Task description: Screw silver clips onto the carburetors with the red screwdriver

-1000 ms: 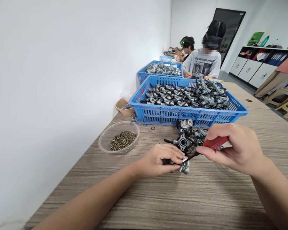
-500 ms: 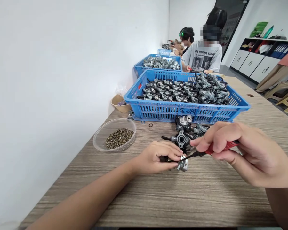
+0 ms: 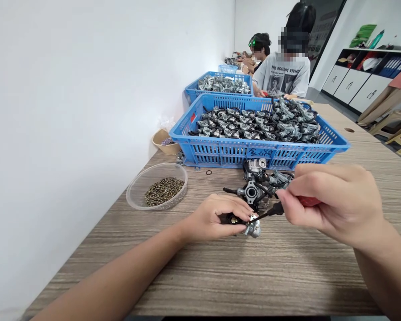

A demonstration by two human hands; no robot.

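My left hand (image 3: 220, 217) is closed around a small metal carburetor (image 3: 254, 228), pressing it on the wooden table; its black part shows between thumb and fingers. In my right hand (image 3: 334, 200) is a screwdriver (image 3: 276, 209) with a red handle and dark shaft. The screwdriver's tip touches the carburetor beside my left fingertips. Just beyond my hands lie several more carburetors (image 3: 251, 191) with black hoses, close together. At the left stands a clear round plastic bowl (image 3: 133, 198) of brass-coloured screws (image 3: 163, 191).
A large blue crate (image 3: 217, 154) full of carburetors stands across the table, with a second blue crate (image 3: 194, 94) behind it. A black rubber ring (image 3: 209, 172) lies before the near crate. A co-worker (image 3: 282, 76) sits beyond. The white wall (image 3: 87, 111) borders the left.
My right hand has turned over the screwdriver's handle, its fingers now wrapped further round it. My left hand keeps the carburetor in place. The view has shifted slightly.
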